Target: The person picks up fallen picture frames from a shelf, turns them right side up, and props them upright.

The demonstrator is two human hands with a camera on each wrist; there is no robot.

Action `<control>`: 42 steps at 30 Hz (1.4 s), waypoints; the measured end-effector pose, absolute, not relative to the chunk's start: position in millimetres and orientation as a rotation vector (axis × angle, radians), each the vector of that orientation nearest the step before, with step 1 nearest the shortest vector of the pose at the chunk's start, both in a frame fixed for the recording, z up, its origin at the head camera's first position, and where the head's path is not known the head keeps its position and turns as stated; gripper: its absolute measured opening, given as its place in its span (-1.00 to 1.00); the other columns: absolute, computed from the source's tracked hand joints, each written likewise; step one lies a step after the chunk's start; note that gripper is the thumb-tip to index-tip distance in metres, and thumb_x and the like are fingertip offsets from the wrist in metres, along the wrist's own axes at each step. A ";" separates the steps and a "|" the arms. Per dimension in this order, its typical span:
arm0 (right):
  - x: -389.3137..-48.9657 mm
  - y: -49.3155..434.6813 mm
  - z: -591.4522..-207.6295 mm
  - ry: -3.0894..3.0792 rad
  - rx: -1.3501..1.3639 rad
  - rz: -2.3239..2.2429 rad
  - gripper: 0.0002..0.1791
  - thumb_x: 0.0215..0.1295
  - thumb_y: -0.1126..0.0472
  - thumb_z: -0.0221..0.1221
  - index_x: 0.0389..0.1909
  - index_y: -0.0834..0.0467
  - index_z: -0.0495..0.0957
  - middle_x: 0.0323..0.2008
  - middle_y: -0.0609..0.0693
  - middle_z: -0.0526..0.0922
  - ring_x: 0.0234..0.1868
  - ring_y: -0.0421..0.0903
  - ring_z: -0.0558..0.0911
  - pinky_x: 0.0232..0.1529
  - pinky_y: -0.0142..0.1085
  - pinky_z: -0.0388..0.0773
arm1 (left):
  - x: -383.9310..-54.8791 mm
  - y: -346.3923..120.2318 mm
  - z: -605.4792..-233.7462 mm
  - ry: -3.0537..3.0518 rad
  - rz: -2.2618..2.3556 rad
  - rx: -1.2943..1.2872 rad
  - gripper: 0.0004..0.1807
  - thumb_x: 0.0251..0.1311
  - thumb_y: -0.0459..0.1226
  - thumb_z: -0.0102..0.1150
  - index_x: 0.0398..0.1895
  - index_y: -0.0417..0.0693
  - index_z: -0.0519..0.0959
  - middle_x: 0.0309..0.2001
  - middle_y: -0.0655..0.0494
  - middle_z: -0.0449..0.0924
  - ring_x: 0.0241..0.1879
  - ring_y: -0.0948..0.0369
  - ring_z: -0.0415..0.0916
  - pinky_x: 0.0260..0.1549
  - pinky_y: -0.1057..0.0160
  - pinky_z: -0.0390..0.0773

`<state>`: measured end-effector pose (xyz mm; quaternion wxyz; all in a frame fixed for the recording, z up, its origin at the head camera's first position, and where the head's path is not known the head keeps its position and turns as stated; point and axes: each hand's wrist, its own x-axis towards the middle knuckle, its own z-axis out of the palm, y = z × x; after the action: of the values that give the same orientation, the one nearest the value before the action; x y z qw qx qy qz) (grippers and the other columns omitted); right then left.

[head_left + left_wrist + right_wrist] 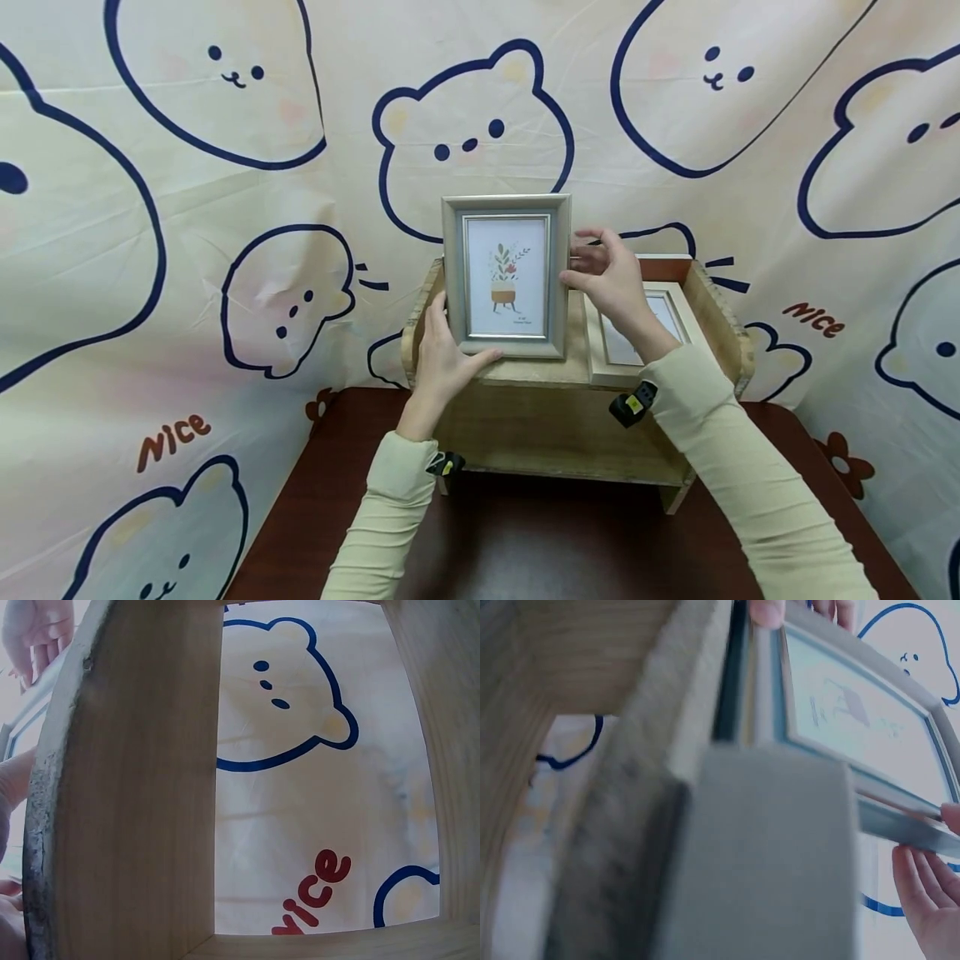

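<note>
At the centre of the head view, the grey picture frame point(507, 279) is near upright at the wooden shelf point(555, 429); support beneath it cannot be confirmed. The left grip point(447, 354) grasps its lower left corner; the right grip point(611, 279) pinches its right edge, near the cream frame point(597, 346). Risk: premature release could tip it forward; a rightward drift could knock the cream frame. Left wrist view: mostly shelf panels, fingers at far left. Right wrist view: grey frame at upper right, slanted; careless lowering might trap the supporting fingers point(919, 877).
</note>
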<state>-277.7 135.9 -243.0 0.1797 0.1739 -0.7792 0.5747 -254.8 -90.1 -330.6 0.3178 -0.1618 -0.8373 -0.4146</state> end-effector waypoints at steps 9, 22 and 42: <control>-283.7 139.9 -231.4 -2.264 0.608 1.538 -0.07 0.04 0.50 0.20 0.37 -0.13 0.04 -0.07 0.18 0.53 -0.17 -0.03 0.55 -0.11 -0.19 0.50 | -257.3 -90.5 -329.3 -2.239 -1.060 -0.470 0.17 -0.33 -0.17 0.53 0.30 -0.31 -0.06 0.18 -0.24 0.15 0.10 -0.07 0.28 0.05 0.03 0.36; -283.8 145.7 -234.9 -2.280 0.635 1.460 -0.09 0.09 0.48 0.16 0.39 -0.15 0.01 -0.02 0.21 0.50 -0.13 0.04 0.54 -0.03 -0.10 0.46 | -251.8 -105.3 -324.5 -2.088 -1.524 -0.694 -0.35 0.06 -0.68 -0.07 0.28 -0.34 0.11 0.13 -0.33 0.27 0.01 -0.15 0.38 -0.09 -0.01 0.46; -296.0 140.0 -228.4 -2.315 0.686 1.410 -0.12 0.13 0.55 0.06 0.38 -0.15 0.01 0.08 0.20 0.43 0.00 0.08 0.50 -0.02 -0.01 0.45 | -220.5 -92.4 -313.4 -1.943 -1.360 -0.717 -0.43 -0.06 -0.74 0.03 0.12 -0.55 0.20 -0.02 -0.42 0.33 -0.15 -0.21 0.45 -0.28 -0.06 0.54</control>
<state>-296.0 140.0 -228.4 0.1719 0.2416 -0.8157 0.4967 -220.5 -92.4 -313.4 0.3260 -0.2736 -0.7413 -0.5189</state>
